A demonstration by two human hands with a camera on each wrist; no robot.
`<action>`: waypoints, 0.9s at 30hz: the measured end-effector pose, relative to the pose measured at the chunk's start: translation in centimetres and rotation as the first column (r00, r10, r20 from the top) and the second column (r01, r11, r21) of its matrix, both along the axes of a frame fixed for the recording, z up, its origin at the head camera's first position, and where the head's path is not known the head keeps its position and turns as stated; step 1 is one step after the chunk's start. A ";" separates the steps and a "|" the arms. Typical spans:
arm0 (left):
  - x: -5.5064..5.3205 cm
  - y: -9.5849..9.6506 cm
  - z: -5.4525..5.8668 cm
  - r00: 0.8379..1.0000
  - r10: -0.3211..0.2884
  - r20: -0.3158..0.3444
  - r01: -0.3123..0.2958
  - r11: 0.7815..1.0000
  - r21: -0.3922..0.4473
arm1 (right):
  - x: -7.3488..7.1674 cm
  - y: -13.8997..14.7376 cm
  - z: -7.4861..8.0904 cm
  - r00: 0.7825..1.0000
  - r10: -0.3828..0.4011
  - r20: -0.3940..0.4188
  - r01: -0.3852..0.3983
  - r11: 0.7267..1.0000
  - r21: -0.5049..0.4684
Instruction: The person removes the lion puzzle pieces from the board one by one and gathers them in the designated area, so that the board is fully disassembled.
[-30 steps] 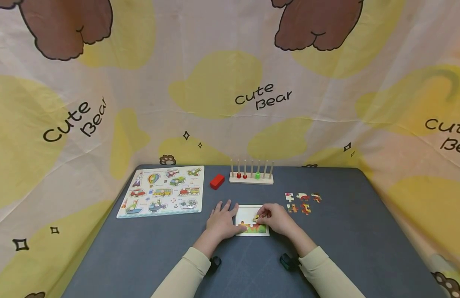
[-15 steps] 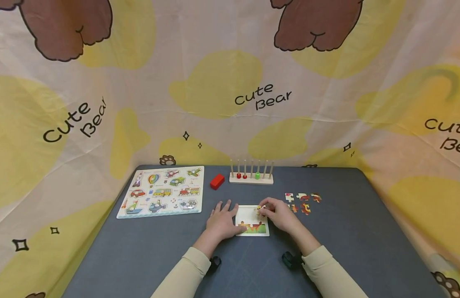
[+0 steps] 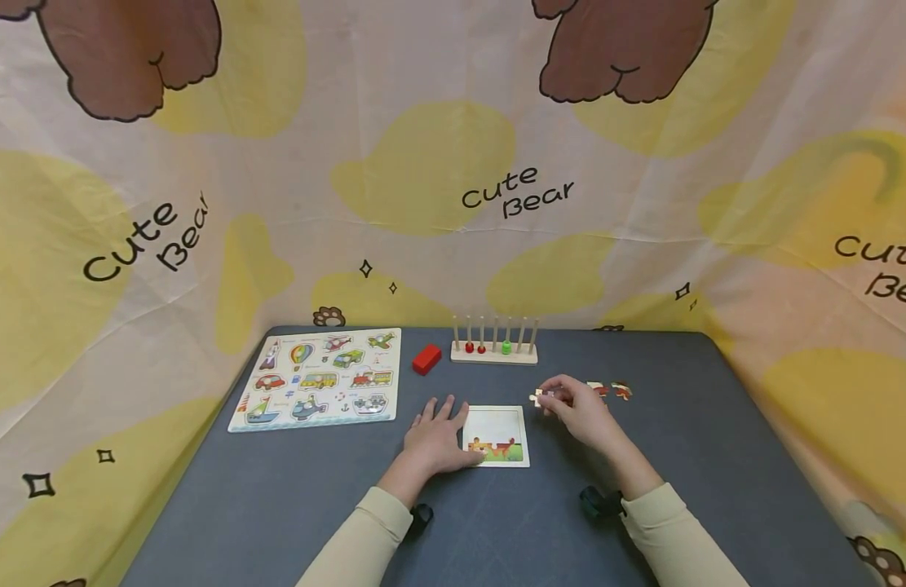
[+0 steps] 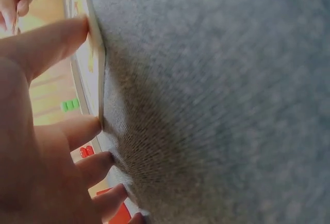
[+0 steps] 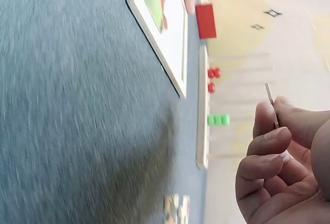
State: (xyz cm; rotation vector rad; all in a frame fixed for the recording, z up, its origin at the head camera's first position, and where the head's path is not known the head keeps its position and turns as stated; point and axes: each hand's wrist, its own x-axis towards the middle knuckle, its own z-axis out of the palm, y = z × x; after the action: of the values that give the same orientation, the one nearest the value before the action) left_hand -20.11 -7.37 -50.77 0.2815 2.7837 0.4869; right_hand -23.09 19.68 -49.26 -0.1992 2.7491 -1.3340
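A white puzzle tray (image 3: 497, 419) lies in front of me, its lower part filled with green and orange picture pieces and its upper part bare white. My left hand (image 3: 435, 440) rests at its left side, fingers spread; in the left wrist view the thumb lies over the tray's frame (image 4: 101, 80) and the index fingertip touches its edge. To the right of the tray, my right hand (image 3: 576, 408) pinches a jigsaw piece (image 3: 536, 398) between thumb and index finger. The right wrist view shows that piece (image 5: 268, 92) edge-on. Loose jigsaw pieces (image 3: 621, 391) lie behind this hand, some hidden by it.
A picture board of vehicles (image 3: 316, 379) lies at the back left. Beside it are a red block (image 3: 426, 359) and a wooden peg stand (image 3: 494, 352) with red and green beads. A patterned cloth (image 3: 423, 179) hangs behind the dark table.
My right hand has moved from over the tray out to the right, beside the loose pieces, with a jigsaw piece in its fingers. The left hand stays at the tray.
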 end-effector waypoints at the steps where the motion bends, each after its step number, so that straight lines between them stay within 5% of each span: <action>1: 0.0 0.0 0.0 1.000 -0.005 0.006 0.005 1.000 0.000 | 0.0 0.3 0.1 1.000 -0.002 -0.003 0.002 1.000 0.002; 27: 0.1 -0.2 -0.3 1.000 -0.006 -0.008 0.006 0.999 0.041 | 0.4 8.0 0.5 0.993 -0.108 -0.039 0.109 0.993 0.038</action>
State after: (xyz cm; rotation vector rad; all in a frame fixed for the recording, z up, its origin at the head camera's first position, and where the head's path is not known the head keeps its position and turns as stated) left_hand -19.98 -7.56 -51.08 0.3012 2.7822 0.5434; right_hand -22.68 27.67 -48.75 -0.0734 2.8522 -1.3104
